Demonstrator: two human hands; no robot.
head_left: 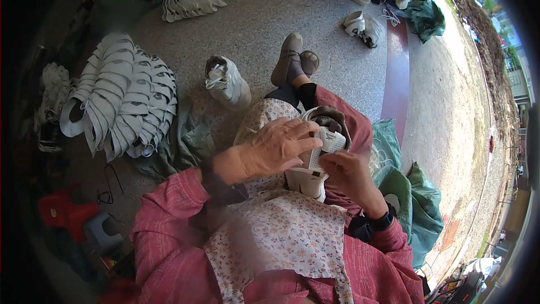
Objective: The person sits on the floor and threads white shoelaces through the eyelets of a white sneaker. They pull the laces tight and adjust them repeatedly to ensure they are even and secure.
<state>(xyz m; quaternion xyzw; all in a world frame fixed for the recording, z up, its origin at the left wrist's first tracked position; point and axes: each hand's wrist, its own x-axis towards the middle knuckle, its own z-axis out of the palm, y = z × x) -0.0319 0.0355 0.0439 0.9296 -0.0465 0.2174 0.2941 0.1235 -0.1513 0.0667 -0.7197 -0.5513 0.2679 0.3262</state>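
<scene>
A pale shoe upper [336,142] lies across my lap, with a perforated panel and a dark lining. Over its left side is my left hand [275,145], fingers bent and spread apart, their tips close to the panel. My right hand [350,177] is at the panel's near right edge, its thumb and fingers pressed together. Whatever they pinch is too small to make out. Below the hands, another pale shoe piece [306,183] shows against my floral apron [281,231]; I cannot tell whether it belongs to the same upper.
Stacked white shoe uppers [121,98] form a large heap at left, beside green sacking [188,138]. One laced upper [228,84] stands on the floor ahead. Further uppers [363,27] lie far right. A red stool [67,213] is at lower left, a green sack [422,208] at right.
</scene>
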